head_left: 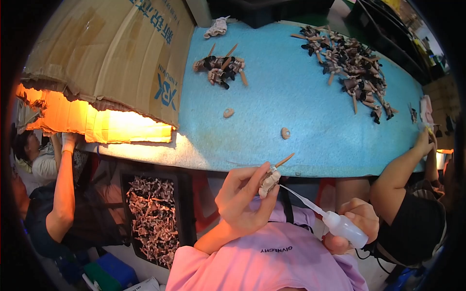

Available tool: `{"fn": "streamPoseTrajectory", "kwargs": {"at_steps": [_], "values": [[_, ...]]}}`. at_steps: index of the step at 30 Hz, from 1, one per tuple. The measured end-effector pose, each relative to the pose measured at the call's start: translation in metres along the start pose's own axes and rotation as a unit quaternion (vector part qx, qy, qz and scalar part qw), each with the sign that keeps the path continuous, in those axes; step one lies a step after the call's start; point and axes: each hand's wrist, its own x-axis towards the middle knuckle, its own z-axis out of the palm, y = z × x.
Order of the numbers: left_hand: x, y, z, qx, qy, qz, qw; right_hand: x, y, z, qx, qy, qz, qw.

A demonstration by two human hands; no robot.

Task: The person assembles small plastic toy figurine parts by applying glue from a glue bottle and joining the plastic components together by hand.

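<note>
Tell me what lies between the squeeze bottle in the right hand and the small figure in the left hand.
Only the bottle's long thin nozzle, reaching to the figure, as the head view shows.

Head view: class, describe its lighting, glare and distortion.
Head view: orange glare burns out beneath the cardboard box; fisheye bends the blue table edge, corners go black; left hand, small figure and squeeze bottle stay fairly sharp.
</note>
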Motion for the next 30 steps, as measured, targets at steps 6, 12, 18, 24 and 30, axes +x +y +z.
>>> {"fn": "streamPoseTrajectory", "kwargs": {"at_steps": [6,12,18,24,30], "values": [[0.001,0.000,0.001,0.006,0.000,-0.004,1.000,0.007,-0.001,-0.002,0.060,-0.071,0.038,0.995],[0.000,0.000,0.000,0.005,-0.002,-0.016,1.000,0.011,0.004,0.004,0.056,-0.079,-0.008,0.995],[0.000,-0.001,0.001,-0.003,0.002,-0.021,1.000,0.010,0.003,0.004,0.058,-0.077,-0.007,0.995],[-0.001,-0.002,0.002,-0.011,0.002,-0.027,1.000,0.010,0.004,0.005,0.047,-0.064,-0.007,0.997],[-0.002,0.000,0.001,-0.019,-0.001,-0.042,0.999,0.008,0.003,0.005,0.053,-0.077,-0.001,0.996]]}}
